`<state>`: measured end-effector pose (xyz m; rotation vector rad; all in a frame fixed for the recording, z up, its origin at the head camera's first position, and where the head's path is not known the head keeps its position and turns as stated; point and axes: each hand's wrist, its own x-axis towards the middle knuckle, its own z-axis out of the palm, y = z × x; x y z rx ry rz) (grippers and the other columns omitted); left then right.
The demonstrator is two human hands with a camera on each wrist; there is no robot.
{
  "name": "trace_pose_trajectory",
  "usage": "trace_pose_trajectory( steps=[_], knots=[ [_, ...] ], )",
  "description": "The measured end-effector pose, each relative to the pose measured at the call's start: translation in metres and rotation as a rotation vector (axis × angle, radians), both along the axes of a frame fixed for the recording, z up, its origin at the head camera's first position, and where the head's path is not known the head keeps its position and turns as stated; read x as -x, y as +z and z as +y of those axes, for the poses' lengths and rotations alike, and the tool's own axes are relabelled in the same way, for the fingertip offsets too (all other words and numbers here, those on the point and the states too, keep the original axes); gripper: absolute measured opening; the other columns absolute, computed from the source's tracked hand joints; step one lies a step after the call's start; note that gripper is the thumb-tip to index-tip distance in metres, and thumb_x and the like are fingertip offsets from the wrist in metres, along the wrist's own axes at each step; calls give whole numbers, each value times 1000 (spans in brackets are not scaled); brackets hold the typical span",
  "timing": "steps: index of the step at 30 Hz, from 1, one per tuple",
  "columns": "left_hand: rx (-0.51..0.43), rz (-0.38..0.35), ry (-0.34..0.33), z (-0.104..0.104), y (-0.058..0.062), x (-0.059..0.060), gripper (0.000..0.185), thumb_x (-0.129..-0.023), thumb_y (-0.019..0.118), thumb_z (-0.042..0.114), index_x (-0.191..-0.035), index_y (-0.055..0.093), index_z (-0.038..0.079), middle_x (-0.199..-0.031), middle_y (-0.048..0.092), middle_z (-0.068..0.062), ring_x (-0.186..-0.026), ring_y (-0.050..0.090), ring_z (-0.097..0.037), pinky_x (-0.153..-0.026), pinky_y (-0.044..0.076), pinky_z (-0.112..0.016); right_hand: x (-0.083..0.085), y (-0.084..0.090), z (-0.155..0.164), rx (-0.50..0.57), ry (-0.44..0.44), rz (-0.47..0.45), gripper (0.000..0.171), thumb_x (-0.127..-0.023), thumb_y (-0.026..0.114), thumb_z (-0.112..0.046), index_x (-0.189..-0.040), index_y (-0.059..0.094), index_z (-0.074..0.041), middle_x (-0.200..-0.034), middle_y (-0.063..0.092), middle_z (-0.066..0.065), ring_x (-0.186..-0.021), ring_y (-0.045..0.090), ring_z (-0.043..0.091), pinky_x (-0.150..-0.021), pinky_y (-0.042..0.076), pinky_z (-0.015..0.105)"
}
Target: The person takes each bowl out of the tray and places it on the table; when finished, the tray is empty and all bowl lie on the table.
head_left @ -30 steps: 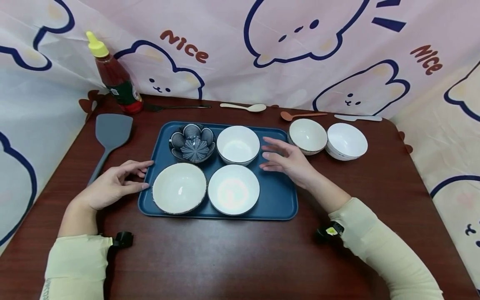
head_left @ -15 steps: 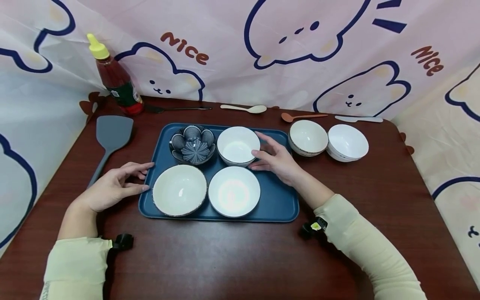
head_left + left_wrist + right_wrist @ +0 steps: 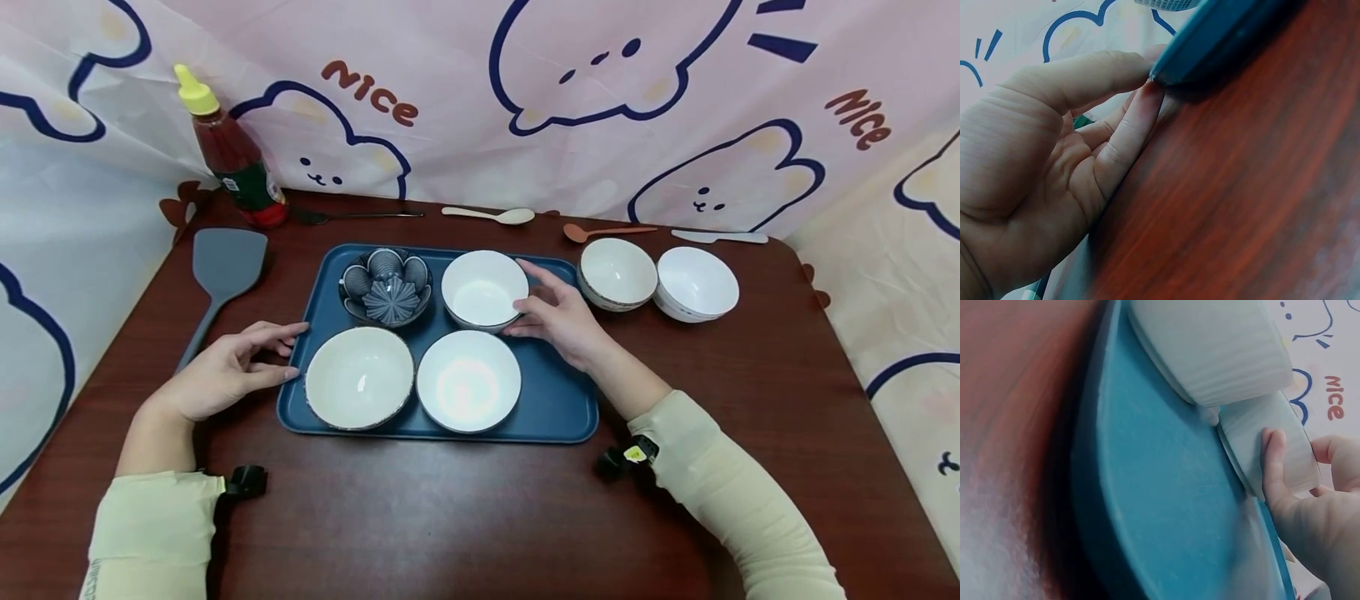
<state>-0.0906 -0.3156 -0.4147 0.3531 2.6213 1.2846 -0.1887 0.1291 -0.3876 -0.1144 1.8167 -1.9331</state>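
My right hand (image 3: 566, 327) grips a white bowl (image 3: 480, 293) in the tray's back row by its right side. In the right wrist view, the thumb and fingers lie against the wall of that ribbed bowl (image 3: 1272, 450). My left hand (image 3: 217, 371) rests at the left end of the blue tray (image 3: 558, 408), thumb and index tips spread along its rim. In the left wrist view, its fingertips meet the tray's edge (image 3: 1204, 44). The tray also bears a dark petal-shaped bowl (image 3: 390, 302), a cream bowl (image 3: 360, 379) and a white shallow bowl (image 3: 468, 383).
Two more bowls, one cream (image 3: 617, 275) and one white (image 3: 696, 283), stand right of the tray. A grey spatula (image 3: 227, 262) and a red sauce bottle (image 3: 236, 167) are at left. Along the back lie a fork (image 3: 360, 215), two spoons (image 3: 495, 216) and a knife (image 3: 716, 237).
My right hand has come leftward, taken hold of the white back-row bowl and shifted it slightly right, away from the petal-shaped bowl. My left hand has stayed at the tray's rim.
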Motion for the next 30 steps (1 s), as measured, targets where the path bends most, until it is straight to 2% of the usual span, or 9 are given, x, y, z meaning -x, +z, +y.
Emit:
trace_pose_trajectory(
  steps=[5, 19, 25, 30],
  knots=[
    [7, 3, -2, 0, 1, 2, 58, -94, 70, 16, -147, 50, 13, -121, 53, -1, -105, 48, -3, -77, 50, -10, -2, 8, 8, 17, -36, 12, 66, -98, 57, -4, -155, 35, -29, -131, 49, 18, -78, 73, 17, -78, 60, 31],
    [39, 7, 10, -2, 1, -1, 58, -93, 71, 18, -147, 51, 15, -120, 54, -1, -105, 48, -2, -77, 49, -9, -12, 28, 34, -2, -50, 60, 68, -97, 58, -4, -156, 34, -27, -137, 45, 19, -84, 74, 19, -79, 60, 33],
    [0, 12, -11, 0, 1, 0, 58, -93, 71, 15, -147, 50, 11, -121, 53, -2, -105, 48, -2, -78, 49, -9, -19, 35, 49, -12, -64, 47, 68, -98, 56, -2, -156, 33, -26, -147, 39, 20, -84, 74, 19, -79, 60, 32],
    [3, 9, -12, -1, 0, 1, 58, -94, 71, 16, -147, 50, 12, -121, 53, -2, -104, 49, -2, -78, 49, -9, -26, 41, 63, -10, -68, 34, 67, -98, 56, -2, -157, 34, -25, -144, 41, 20, -83, 74, 20, -78, 61, 32]
  ],
)
